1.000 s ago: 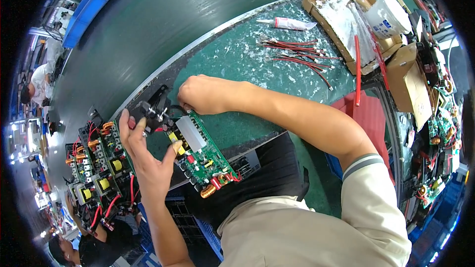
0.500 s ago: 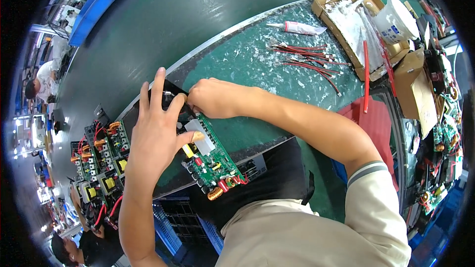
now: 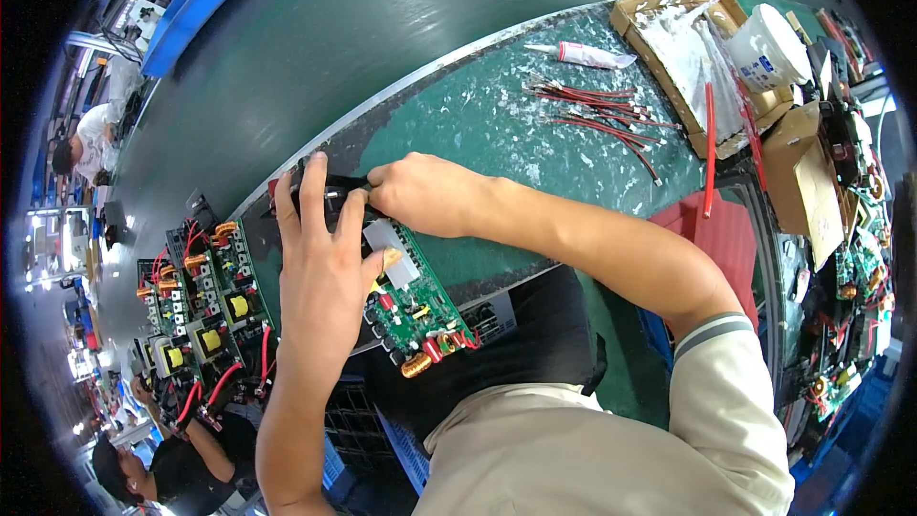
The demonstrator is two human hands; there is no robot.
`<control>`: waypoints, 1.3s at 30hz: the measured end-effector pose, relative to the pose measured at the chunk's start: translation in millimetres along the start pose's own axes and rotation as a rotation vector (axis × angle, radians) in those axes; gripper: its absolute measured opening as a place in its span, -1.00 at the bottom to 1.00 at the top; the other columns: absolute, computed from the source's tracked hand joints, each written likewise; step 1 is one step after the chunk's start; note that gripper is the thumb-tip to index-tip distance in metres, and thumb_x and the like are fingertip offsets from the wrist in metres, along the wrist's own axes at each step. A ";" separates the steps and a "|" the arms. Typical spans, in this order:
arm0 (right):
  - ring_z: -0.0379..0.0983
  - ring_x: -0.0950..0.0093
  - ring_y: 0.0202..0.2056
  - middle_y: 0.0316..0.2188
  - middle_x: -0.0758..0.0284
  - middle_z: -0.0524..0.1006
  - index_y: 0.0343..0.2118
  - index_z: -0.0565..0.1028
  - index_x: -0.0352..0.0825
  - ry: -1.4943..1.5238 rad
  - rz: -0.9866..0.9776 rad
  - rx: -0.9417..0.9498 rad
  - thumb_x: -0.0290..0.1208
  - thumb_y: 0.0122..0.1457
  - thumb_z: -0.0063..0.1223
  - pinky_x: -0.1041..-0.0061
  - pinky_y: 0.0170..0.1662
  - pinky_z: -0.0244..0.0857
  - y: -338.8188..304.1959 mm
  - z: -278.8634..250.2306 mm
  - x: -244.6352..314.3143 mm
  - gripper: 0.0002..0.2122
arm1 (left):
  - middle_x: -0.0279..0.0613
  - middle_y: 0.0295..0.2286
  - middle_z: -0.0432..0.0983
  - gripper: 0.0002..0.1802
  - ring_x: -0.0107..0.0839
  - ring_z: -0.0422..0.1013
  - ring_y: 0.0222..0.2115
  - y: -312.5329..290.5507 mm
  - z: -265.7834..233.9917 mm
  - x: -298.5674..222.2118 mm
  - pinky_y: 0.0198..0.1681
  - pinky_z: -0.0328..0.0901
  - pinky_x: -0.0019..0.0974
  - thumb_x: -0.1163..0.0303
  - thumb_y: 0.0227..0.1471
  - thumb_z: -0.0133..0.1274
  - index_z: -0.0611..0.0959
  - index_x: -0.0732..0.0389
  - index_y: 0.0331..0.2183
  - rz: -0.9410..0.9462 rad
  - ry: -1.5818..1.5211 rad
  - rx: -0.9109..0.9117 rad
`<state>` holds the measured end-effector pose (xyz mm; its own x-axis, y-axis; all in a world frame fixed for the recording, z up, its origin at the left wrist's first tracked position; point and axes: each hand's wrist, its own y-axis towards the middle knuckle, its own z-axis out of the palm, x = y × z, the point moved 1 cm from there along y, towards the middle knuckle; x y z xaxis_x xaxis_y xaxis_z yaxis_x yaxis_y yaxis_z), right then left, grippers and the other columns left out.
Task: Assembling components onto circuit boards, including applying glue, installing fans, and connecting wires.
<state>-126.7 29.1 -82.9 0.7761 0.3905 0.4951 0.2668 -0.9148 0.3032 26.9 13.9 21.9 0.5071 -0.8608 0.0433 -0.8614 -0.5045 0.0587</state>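
Note:
A green circuit board (image 3: pixel 413 304) with a grey heat sink, red parts and a copper coil lies at the near edge of the green work mat (image 3: pixel 497 124). My left hand (image 3: pixel 320 272) rests flat over the board's left end, fingers spread and pointing up. My right hand (image 3: pixel 425 196) comes in from the right and pinches a small black part (image 3: pixel 336 193) at the board's far end, right by the left fingertips. What lies under the left palm is hidden.
A row of more green boards (image 3: pixel 205 296) with orange coils and red wires lies to the left. Red wires (image 3: pixel 597 115), a white tube (image 3: pixel 587 55), a cardboard tray (image 3: pixel 683 48), a white tub (image 3: pixel 769 46) and a box (image 3: pixel 807 182) sit at the right. Another person (image 3: pixel 181 440) works below left.
My left hand has moved from the board's left side up and over it, spreading flat on its end. My right hand has stayed at the black part.

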 end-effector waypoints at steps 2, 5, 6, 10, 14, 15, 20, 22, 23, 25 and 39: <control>0.58 0.21 -0.36 -0.45 0.19 0.58 -0.43 0.58 -0.40 0.114 0.111 0.003 -0.54 0.02 0.09 0.31 -0.31 0.48 -0.3 6.5 -8.1 -0.91 | 0.02 0.21 0.04 -0.36 0.24 0.02 0.23 -4.6 5.3 -7.7 0.23 0.14 0.11 0.42 -0.20 0.36 0.52 0.25 -0.01 -0.029 -0.002 0.003; 0.60 0.34 -0.44 -0.50 0.22 0.62 -0.44 0.62 -0.37 0.458 0.376 0.077 -0.54 0.01 0.11 0.40 -0.36 0.48 1.2 1.6 -21.4 -0.91 | 0.03 0.19 0.07 -0.37 0.18 0.02 0.23 -6.9 12.6 -14.6 0.26 0.09 0.10 0.43 -0.16 0.32 0.52 0.26 0.01 -0.054 0.013 -0.019; 0.60 0.40 -0.50 -0.53 0.24 0.63 -0.45 0.64 -0.35 0.689 0.513 0.158 -0.54 0.00 0.11 0.45 -0.39 0.47 4.1 -1.8 -19.5 -0.91 | 0.03 0.17 0.09 -0.39 0.17 0.03 0.23 -9.4 10.5 -15.3 0.25 0.09 0.09 0.44 -0.15 0.32 0.53 0.27 0.01 -0.065 0.032 -0.051; 0.62 0.45 -0.55 -0.61 0.28 0.62 -0.53 0.67 -0.30 0.638 0.498 0.132 -0.54 -0.10 0.14 0.48 -0.40 0.49 12.5 -1.8 -18.8 -0.90 | 0.04 0.17 0.10 -0.40 0.16 0.04 0.22 -8.9 6.7 -13.2 0.24 0.10 0.09 0.45 -0.15 0.32 0.53 0.27 0.00 -0.060 0.020 -0.067; 0.62 0.44 -0.54 -0.59 0.28 0.63 -0.50 0.68 -0.30 0.599 0.519 0.158 -0.51 -0.08 0.19 0.44 -0.37 0.50 17.4 3.0 -25.2 -0.92 | 0.04 0.16 0.10 -0.40 0.16 0.04 0.22 -6.5 9.3 -13.2 0.24 0.10 0.09 0.44 -0.14 0.32 0.54 0.27 0.00 -0.050 0.026 -0.066; 0.63 0.44 -0.54 -0.58 0.27 0.64 -0.50 0.67 -0.32 0.498 0.519 0.188 -0.49 -0.07 0.23 0.43 -0.35 0.51 18.7 2.4 -23.8 -0.93 | 0.05 0.17 0.10 -0.40 0.17 0.04 0.22 -7.5 10.5 -13.7 0.24 0.09 0.09 0.44 -0.14 0.31 0.54 0.26 0.00 -0.052 0.023 -0.066; 0.66 0.39 -0.42 -0.46 0.16 0.66 -0.52 0.63 -0.44 0.393 0.623 0.302 -0.43 -0.09 0.34 0.39 -0.32 0.56 21.6 1.8 -31.3 -0.84 | 0.04 0.17 0.09 -0.40 0.16 0.04 0.22 2.1 5.1 -25.5 0.25 0.08 0.08 0.48 -0.13 0.30 0.53 0.26 0.02 -0.036 -0.007 -0.042; 0.65 0.31 -0.34 -0.41 0.10 0.65 -0.49 0.64 -0.44 0.319 0.590 0.263 -0.41 -0.10 0.35 0.37 -0.25 0.55 30.8 -1.0 -13.8 -0.81 | 0.04 0.19 0.08 -0.37 0.17 0.03 0.23 -3.9 -1.9 -15.8 0.25 0.08 0.07 0.49 -0.16 0.31 0.53 0.27 0.03 -0.073 0.008 -0.024; 0.63 0.22 -0.27 -0.39 0.05 0.64 -0.43 0.64 -0.47 0.267 0.490 0.256 -0.40 -0.13 0.37 0.33 -0.19 0.52 26.2 -2.8 -12.4 -0.76 | 0.04 0.20 0.07 -0.37 0.18 0.03 0.23 -3.3 -2.2 -13.0 0.25 0.08 0.07 0.47 -0.17 0.32 0.53 0.27 0.02 -0.067 0.000 -0.010; 0.59 0.14 -0.31 -0.43 0.09 0.63 -0.35 0.63 -0.39 0.354 0.446 0.088 -0.24 -0.02 0.29 0.24 -0.20 0.45 12.0 -10.2 -12.5 -0.71 | 0.03 0.27 -0.01 -0.34 0.20 0.00 0.26 -2.4 -1.4 0.4 0.27 0.06 0.09 0.42 -0.19 0.34 0.54 0.24 0.03 -0.061 -0.017 0.027; 0.35 0.14 0.07 -0.24 0.22 0.55 -0.22 0.58 -0.23 -0.785 0.917 -0.433 -0.52 0.05 0.02 -0.08 0.06 0.17 -113.7 -121.9 -90.0 -0.78 | 0.03 0.12 0.35 -0.33 -0.17 0.39 0.03 -18.9 17.6 10.3 0.09 0.30 -0.18 0.59 -0.04 0.22 0.43 0.26 0.14 -0.063 -0.875 -0.356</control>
<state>-296.5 110.5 -62.8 0.7428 -0.6625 0.0970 -0.6341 -0.6496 0.4194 47.8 13.4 3.7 0.2267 -0.6498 -0.7255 -0.7005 -0.6264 0.3421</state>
